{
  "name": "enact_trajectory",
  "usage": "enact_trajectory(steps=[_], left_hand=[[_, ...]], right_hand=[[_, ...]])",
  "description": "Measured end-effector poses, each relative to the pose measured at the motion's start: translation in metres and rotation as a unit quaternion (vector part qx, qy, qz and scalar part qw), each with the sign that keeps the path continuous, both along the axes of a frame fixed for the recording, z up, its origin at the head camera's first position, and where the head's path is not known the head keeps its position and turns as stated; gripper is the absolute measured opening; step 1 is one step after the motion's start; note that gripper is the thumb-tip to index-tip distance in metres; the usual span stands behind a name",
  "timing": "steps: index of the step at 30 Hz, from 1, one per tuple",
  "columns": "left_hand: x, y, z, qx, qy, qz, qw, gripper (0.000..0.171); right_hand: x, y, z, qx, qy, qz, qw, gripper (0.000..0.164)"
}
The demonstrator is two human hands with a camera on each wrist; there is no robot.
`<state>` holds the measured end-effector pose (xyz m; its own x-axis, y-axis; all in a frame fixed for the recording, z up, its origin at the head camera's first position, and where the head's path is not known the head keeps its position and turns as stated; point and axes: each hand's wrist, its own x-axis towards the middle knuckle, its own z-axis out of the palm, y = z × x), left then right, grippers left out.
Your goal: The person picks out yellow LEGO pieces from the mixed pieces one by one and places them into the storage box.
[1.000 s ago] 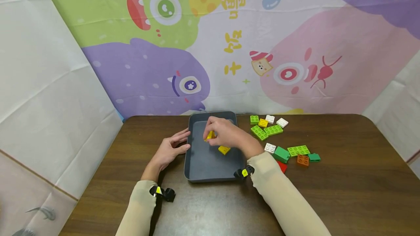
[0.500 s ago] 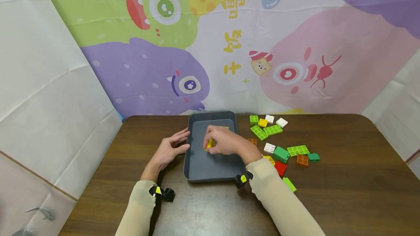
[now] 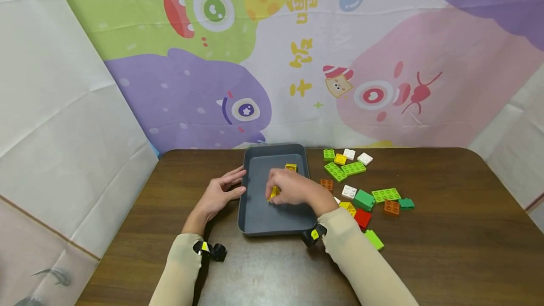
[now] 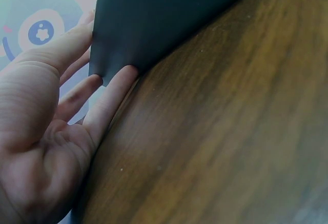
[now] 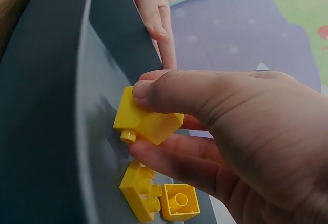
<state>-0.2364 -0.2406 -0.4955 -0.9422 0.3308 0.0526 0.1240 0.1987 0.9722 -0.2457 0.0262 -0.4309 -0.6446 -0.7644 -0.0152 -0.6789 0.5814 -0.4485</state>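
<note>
Over the last second the right hand [image 3: 291,186] has drifted toward the near end of the tray [image 3: 257,216], carrying the held brick [image 3: 274,193] with it. In the head view, the far brick [image 3: 291,167], also yellow, now shows inside the tray beyond the knuckles, where the hand had covered it. The right sleeve has shifted as well, uncovering a brown brick [image 3: 326,184], a yellow piece [image 3: 347,208] and a lime brick [image 3: 374,240] on the surface [image 3: 170,202]. Since the held brick has not been let go, its placing looks unfinished.

The right hand pinches the held brick between thumb and fingers, over the middle of the tray. In the right wrist view a stud points down; whether the brick touches the tray floor I cannot tell. Just beside those fingers two more yellow bricks lie in the tray: the studded brick [image 5: 138,190], and the hollow brick [image 5: 179,202], which turns its underside to the camera. One of them may be the far brick.

The left hand [image 3: 219,195] grips nothing; its fingers are extended, tips touching the tray's left wall, apparently to steady it. It is apart from the held brick.
</note>
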Motion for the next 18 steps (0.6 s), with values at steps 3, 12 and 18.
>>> enact_trajectory(steps=[3,12,18], left_hand=[[0.0,-0.0004,-0.0009,0.001,0.0,-0.001,1.0,0.06],[0.0002,-0.0005,-0.0007,0.005,-0.003,-0.001,1.0,0.06],[0.0007,0.0004,0.001,0.0,-0.002,0.0,1.0,0.06]], right_hand=[[0.0003,0.0001,-0.0015,0.006,-0.005,-0.002,1.0,0.008],[0.0005,0.0004,-0.0021,0.012,-0.005,0.001,1.0,0.007],[0.0008,-0.0009,-0.0028,0.028,-0.012,0.003,1.0,0.007]])
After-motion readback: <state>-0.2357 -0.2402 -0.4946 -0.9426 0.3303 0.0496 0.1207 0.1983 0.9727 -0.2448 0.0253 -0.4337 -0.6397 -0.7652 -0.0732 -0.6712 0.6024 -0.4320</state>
